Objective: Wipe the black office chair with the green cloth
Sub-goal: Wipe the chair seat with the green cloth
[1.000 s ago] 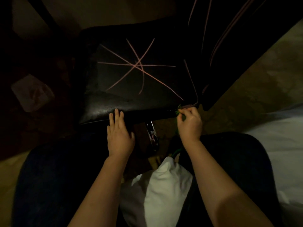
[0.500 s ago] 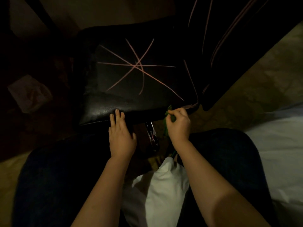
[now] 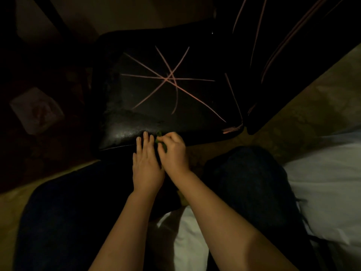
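The black office chair (image 3: 148, 98) stands in front of the person, and the room is very dark. Its seat is shiny and has several thin pink lines (image 3: 170, 80) which cross each other like a star. More pink lines run on the backrest (image 3: 304, 61) at the upper right.

Both hands are at the front edge of the seat, close together and touching along their sides. The left hand (image 3: 147, 165) lies flat with the fingers straight and a little spread, and its fingertips (image 3: 145, 134) rest on the edge of the seat. The right hand (image 3: 173, 151) has its fingers curled and pinches the green cloth (image 3: 158, 138) between the thumb and the fingers. Only a small bunched part of the cloth is visible, just beside the left fingertips and against the seat edge. The rest of it is hidden under the hand.

Below the hands are the person's legs in dark blue trousers (image 3: 64, 216). Between the legs there is some white fabric (image 3: 187, 243), and white bedding (image 3: 324, 184) is at the right side. On the floor at the left, well apart from the chair, lies a pale flat object (image 3: 37, 110); it is too dark to tell what it is.
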Motion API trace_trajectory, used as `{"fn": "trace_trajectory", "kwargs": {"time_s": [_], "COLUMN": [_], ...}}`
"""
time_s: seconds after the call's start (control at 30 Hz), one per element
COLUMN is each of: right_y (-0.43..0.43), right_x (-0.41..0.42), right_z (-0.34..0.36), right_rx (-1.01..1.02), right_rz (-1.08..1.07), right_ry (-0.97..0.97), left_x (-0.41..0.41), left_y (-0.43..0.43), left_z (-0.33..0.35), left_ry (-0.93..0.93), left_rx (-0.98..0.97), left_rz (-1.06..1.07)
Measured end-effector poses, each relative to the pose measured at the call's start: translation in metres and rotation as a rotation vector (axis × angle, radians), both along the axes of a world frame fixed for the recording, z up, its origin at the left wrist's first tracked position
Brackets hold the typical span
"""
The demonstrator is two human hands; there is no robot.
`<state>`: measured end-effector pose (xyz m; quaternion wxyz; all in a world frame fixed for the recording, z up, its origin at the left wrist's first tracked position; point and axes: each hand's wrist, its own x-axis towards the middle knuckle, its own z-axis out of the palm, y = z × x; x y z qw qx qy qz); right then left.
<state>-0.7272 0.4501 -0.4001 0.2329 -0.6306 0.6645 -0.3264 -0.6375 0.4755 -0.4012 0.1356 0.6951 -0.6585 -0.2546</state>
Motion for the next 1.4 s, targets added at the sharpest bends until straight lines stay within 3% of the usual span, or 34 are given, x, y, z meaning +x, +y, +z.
{"fn": "trace_trajectory", "kwargs": {"time_s": [0.2,0.37,0.57,0.8,1.17,1.4], "right_y": [0.001,0.006,0.005,0.016,0.017,0.015], "right_x": [0.000,-0.012,-0.049,-0.100,-0.135,-0.105], "right_z": [0.006,-0.001,-0.006,-0.013,-0.009,-0.007], "right_rx": [-0.281,-0.158,-0.207,-0.172,-0.061,-0.084], "right_rz": [-0.069,0.020,-0.004,-0.093,-0.381,-0.332], "right_ry": [0.086,0.332,0.313,0.440,0.350,0.277], "left_x": [0.001,0.000,0.001,-0.002,-0.003,-0.009], "left_y": [0.000,-0.001,0.000,0.003,0.003,0.004], "left_z": [-0.001,0.000,0.001,0.000,0.000,0.002], "left_ry": [0.012,0.006,-0.069,-0.093,-0.086,-0.064], "left_rx": [-0.020,-0.023,-0.019,-0.017,-0.015,-0.010], "left_rz": [0.000,0.014,-0.011,-0.016,-0.011,0.023]}}
